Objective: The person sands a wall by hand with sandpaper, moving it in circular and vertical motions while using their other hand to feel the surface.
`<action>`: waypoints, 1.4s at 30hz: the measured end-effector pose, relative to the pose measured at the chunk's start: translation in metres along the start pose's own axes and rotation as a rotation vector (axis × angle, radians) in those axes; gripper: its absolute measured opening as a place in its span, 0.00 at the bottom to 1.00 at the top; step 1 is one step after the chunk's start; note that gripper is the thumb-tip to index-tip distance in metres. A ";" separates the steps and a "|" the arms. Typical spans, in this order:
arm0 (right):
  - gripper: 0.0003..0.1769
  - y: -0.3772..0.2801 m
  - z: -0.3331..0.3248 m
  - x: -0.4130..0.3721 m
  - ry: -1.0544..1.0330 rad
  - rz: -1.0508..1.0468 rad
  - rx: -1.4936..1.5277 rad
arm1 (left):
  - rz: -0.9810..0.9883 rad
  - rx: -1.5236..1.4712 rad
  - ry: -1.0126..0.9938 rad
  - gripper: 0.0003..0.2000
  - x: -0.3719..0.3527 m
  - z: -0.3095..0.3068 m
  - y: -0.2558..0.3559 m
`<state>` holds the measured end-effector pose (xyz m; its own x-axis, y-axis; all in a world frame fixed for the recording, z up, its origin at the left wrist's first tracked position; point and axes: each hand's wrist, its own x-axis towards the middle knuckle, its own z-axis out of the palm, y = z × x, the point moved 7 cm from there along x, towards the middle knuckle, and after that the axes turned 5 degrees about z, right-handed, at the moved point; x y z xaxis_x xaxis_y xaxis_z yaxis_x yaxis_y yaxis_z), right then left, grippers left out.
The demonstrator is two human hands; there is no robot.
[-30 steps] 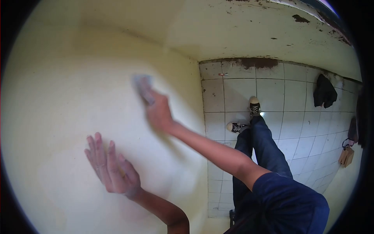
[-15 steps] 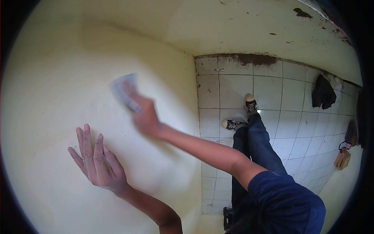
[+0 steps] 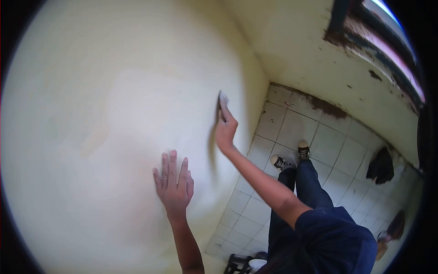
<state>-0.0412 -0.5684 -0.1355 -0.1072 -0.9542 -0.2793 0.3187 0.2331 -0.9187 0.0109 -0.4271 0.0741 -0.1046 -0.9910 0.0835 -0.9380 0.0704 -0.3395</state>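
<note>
My left hand point(image 3: 174, 189) lies flat against the pale yellow wall point(image 3: 114, 114), palm to the surface, its fingers stretched and dusted with white powder. Higher up and to the right, my right hand point(image 3: 226, 128) is closed on a sheet of sandpaper point(image 3: 223, 96). Only a small pale edge of the sheet shows past the fingers, at the wall; the rest is hidden by the hand. The right arm reaches across from a dark blue sleeve point(image 3: 333, 233).
The wall meets a second wall point(image 3: 292, 50) with a window frame point(image 3: 365, 34) at upper right. White floor tiles point(image 3: 296, 130) lie below, under my shoes point(image 3: 303, 150). A dark cloth point(image 3: 381, 166) rests on the floor; a black stool-like object point(image 3: 237, 264) and a white container point(image 3: 258, 264) stand at the bottom.
The view has turned and shifted. My right hand with the sandpaper is nearer the corner and now seen edge-on; my left hand lies flat with its fingers more upright.
</note>
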 end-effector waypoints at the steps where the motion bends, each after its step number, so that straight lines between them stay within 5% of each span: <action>1: 0.34 -0.049 0.019 -0.024 -0.062 -0.163 0.018 | -0.025 0.086 0.014 0.19 -0.022 -0.009 -0.006; 3: 0.35 -0.126 0.046 -0.079 -0.244 -0.490 0.089 | -0.128 0.272 -0.007 0.21 -0.079 -0.023 -0.027; 6: 0.38 -0.122 0.050 -0.106 -0.325 -0.651 0.096 | -0.245 0.557 0.066 0.20 -0.130 -0.062 -0.045; 8: 0.38 -0.061 0.033 -0.085 -0.303 -0.439 -0.062 | -0.348 0.590 0.060 0.21 -0.172 -0.066 -0.056; 10: 0.38 0.004 0.008 -0.060 -0.102 0.100 0.039 | -0.450 0.546 0.159 0.20 -0.214 -0.067 -0.060; 12: 0.28 -0.025 0.013 -0.080 -0.144 0.341 0.192 | -0.560 0.542 0.143 0.21 -0.261 -0.062 -0.062; 18: 0.38 -0.210 0.068 -0.231 -0.561 -0.672 0.027 | -0.818 0.472 0.055 0.24 -0.309 -0.037 -0.059; 24: 0.40 -0.131 0.046 -0.193 -0.428 -0.570 -0.033 | -0.761 0.403 0.169 0.30 -0.286 -0.047 -0.044; 26: 0.34 -0.113 0.046 -0.193 -0.253 -0.119 0.054 | -0.721 0.341 0.219 0.30 -0.280 -0.057 -0.044; 28: 0.27 -0.167 0.071 -0.222 -0.313 -0.122 0.169 | -0.658 0.279 0.257 0.30 -0.272 -0.079 -0.056; 33: 0.32 -0.260 0.090 -0.304 -0.462 -0.718 0.103 | -0.411 0.272 0.322 0.27 -0.231 -0.167 -0.091; 36: 0.44 -0.186 0.072 -0.270 -0.431 -0.765 -0.012 | -0.391 0.500 0.341 0.26 -0.217 -0.171 -0.091; 38: 0.32 -0.110 0.048 -0.229 -0.337 -0.449 0.031 | -0.393 0.639 0.333 0.26 -0.210 -0.171 -0.088; 39: 0.32 -0.119 0.043 -0.224 -0.321 -0.467 0.037 | -0.406 0.628 0.334 0.26 -0.208 -0.171 -0.088; 41: 0.36 -0.096 0.041 -0.200 -0.266 0.086 -0.039 | -0.419 0.642 0.345 0.26 -0.205 -0.171 -0.088; 42: 0.32 -0.116 0.057 -0.203 -0.266 0.068 -0.005 | -0.422 0.640 0.366 0.26 -0.200 -0.173 -0.088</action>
<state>-0.0031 -0.4124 0.0435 0.1657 -0.9519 -0.2577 0.3118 0.2985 -0.9020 0.0572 -0.2152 0.2494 0.0082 -0.8129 0.5824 -0.5663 -0.4838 -0.6672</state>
